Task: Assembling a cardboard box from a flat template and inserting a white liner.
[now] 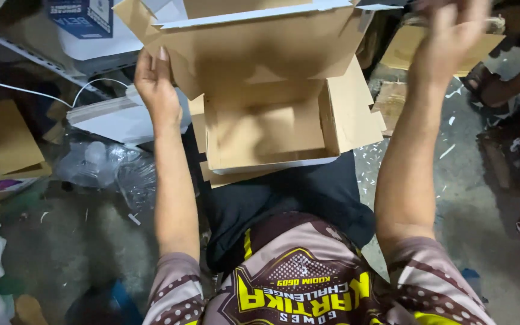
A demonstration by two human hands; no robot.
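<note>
I see dim, warm light brightest on the box (pixel 272 129). My right hand (pixel 452 36) smears with motion blur. Corners sink into shadow.

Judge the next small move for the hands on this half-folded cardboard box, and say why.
Probably fold the raised lid flap down. The left hand grips the left edge of the open cardboard box, whose lid flap stands up and whose inside looks empty. The right hand is lifted, blurred, and seems to touch nothing, so it seems free to help.

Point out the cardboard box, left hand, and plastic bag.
cardboard box (pixel 266 129): head view, inner floor of the open box.
left hand (pixel 154 81): head view, back of hand at the flap.
plastic bag (pixel 106 165): head view, crumpled clear middle.
</note>
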